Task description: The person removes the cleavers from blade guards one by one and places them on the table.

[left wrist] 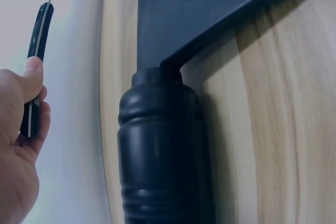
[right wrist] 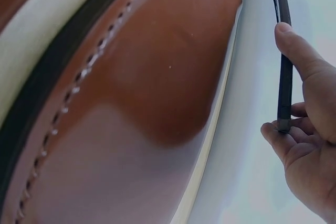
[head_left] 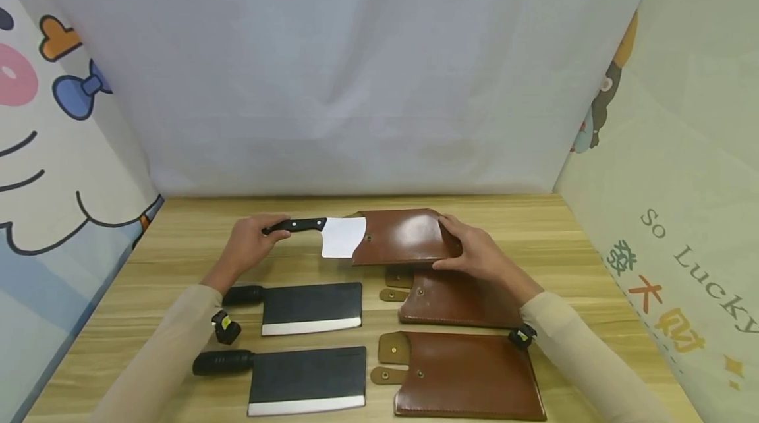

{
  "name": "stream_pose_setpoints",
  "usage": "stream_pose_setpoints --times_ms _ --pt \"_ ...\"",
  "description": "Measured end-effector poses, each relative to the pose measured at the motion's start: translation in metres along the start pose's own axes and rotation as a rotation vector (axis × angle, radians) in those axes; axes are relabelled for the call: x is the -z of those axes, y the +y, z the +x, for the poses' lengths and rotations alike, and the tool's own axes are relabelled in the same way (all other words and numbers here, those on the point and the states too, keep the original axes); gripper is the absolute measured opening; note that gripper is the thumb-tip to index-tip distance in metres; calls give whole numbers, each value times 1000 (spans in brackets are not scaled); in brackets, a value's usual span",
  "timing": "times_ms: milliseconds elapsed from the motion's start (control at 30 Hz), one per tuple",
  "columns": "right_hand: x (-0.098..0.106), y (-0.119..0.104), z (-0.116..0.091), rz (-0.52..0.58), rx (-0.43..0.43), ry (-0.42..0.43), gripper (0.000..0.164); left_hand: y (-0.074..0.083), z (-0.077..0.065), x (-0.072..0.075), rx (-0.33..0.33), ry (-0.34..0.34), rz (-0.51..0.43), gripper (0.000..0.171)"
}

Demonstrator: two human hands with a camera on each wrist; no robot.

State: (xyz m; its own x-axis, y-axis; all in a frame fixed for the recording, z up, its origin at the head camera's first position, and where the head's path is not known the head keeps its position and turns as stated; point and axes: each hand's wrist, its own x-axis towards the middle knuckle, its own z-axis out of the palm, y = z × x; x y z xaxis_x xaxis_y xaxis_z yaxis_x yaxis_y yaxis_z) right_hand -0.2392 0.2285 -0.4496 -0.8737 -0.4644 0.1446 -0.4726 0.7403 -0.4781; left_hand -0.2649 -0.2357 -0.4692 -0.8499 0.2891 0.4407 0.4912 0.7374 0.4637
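Note:
My left hand (head_left: 252, 242) grips the black riveted handle (left wrist: 38, 66) of a cleaver (head_left: 342, 237), raised above the table. The front part of its blade is hidden inside a brown leather sheath (head_left: 409, 236). At the sheath's right end, my right hand (head_left: 477, 250) holds it between thumb and fingers. In the right wrist view the sheath (right wrist: 285, 82) appears edge-on in the hand. Below the left hand lie two dark cleavers, an upper one (head_left: 311, 304) and a lower one (head_left: 308, 377), with bright cutting edges facing me.
Two more brown sheaths lie on the wooden table (head_left: 196, 238): an upper one (head_left: 456, 304) partly behind the right arm, and a lower one (head_left: 468, 373). Both have tan straps pointing left. A pale cloth backdrop (head_left: 356, 80) rises at the table's far edge, with printed panels on both sides.

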Motion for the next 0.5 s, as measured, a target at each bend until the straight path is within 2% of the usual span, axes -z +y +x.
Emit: stream_pose_setpoints --times_ms 500 --pt "3 5 -5 8 -25 4 99 -11 -6 12 -11 28 19 35"
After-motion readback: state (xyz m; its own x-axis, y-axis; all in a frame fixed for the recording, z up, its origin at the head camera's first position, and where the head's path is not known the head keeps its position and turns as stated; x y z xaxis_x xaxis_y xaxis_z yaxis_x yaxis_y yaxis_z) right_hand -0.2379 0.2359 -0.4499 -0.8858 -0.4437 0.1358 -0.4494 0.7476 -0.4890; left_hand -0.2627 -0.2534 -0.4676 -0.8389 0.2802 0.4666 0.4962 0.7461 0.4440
